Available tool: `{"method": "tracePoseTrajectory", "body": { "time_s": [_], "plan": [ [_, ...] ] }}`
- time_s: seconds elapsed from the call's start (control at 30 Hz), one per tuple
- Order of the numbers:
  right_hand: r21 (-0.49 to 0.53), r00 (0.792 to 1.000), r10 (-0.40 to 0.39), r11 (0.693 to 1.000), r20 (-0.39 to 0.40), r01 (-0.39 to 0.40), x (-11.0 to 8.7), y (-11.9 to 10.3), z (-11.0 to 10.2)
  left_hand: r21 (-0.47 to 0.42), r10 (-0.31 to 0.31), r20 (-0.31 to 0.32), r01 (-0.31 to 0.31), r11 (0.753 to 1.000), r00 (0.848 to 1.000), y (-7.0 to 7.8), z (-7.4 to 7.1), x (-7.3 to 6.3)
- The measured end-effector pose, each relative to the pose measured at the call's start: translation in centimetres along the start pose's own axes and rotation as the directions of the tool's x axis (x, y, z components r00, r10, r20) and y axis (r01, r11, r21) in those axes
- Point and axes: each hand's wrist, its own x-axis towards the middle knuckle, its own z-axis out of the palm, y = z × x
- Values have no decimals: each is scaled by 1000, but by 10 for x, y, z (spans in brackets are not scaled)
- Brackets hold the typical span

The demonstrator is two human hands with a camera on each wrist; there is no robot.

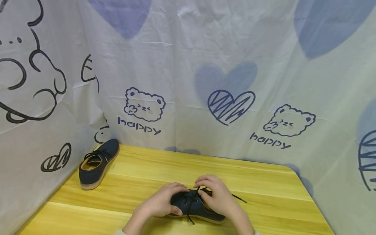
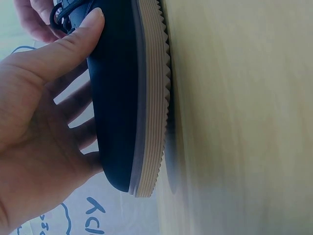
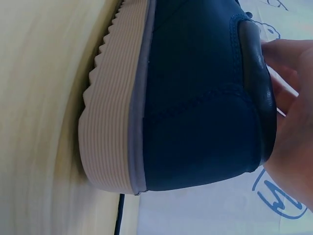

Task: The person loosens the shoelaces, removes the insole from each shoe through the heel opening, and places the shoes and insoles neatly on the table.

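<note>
A navy lace-up shoe (image 1: pixel 202 212) with a pale ridged sole stands upright on the table, toe to the left. My left hand (image 1: pixel 163 199) grips its front part; in the left wrist view, the thumb (image 2: pixel 90 24) lies over the upper and the other fingers reach round the far side. Above the opening, my right hand (image 1: pixel 218 195) has curled fingers and thumb at the black shoelace (image 1: pixel 189 209), seemingly pinching it; the fingertips' contact is partly hidden. One lace end hangs down the near side. In the right wrist view, the heel (image 3: pixel 200 142) hides most of that hand.
A matching navy shoe (image 1: pixel 91 176) stands at the table's left edge, against the printed white curtain (image 1: pixel 182 130). Another black lace end (image 1: pixel 239 198) lies right of the right hand. The yellow wood table (image 1: pixel 264 182) ends at a rounded corner at the back right.
</note>
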Motion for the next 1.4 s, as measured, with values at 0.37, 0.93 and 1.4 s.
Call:
{"method": "tracePoseTrajectory", "body": {
  "time_s": [0.37, 0.93, 1.4],
  "plan": [
    [28, 996, -16, 1000, 92, 13, -2, 2, 1, -17, -11, 14, 11, 1000, 1000, 0, 0, 0],
    [-38, 995, 95, 995, -17, -95, -1, 2, 2, -7, 1, -8, -1, 1000, 1000, 0, 0, -1],
    [-122, 939, 270, 946, -211, -300, -2, 8, -2, 9, 6, -25, -6, 1000, 1000, 0, 1, -1]
  ]
}}
